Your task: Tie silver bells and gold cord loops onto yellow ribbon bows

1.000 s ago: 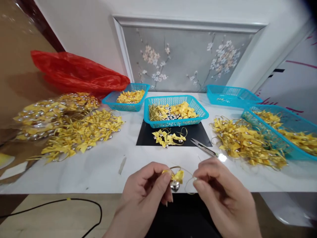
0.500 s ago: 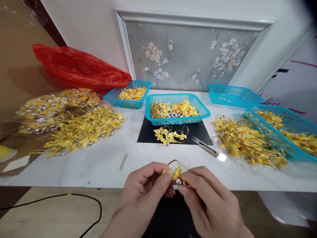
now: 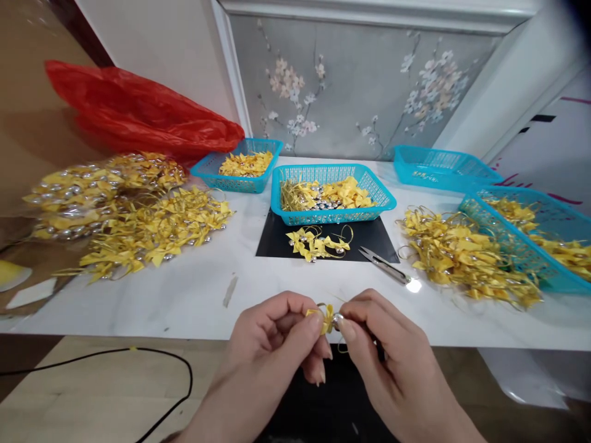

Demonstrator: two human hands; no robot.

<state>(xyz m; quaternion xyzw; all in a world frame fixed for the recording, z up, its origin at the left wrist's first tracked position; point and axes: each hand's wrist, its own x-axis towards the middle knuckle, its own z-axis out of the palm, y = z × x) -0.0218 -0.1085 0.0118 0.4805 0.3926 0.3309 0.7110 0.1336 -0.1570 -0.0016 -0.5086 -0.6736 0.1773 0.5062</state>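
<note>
Between my two hands, just above the table's front edge, is a yellow ribbon bow (image 3: 327, 317) with a gold cord loop. My left hand (image 3: 281, 344) pinches the bow between thumb and forefinger. A shiny silver bell-like bead (image 3: 337, 320) sits at the bow's right side, and my right hand (image 3: 392, 351) is closed on it with thumb and fingertips. Beyond my hands, several finished-looking bows with beads (image 3: 316, 244) lie on a black mat (image 3: 369, 237). Thread snips (image 3: 385, 266) rest at the mat's right corner.
A blue basket (image 3: 335, 218) of bows, beads and cords stands on the mat's back part. Piles of beaded bows lie left (image 3: 157, 231) and right (image 3: 466, 255). More blue baskets (image 3: 240, 183) and a red plastic bag (image 3: 148, 114) are at the back.
The bow and bead have turned, so the bead now lies to the bow's right instead of below it. My right thumb has moved up onto the bead. The view has shifted slightly.
</note>
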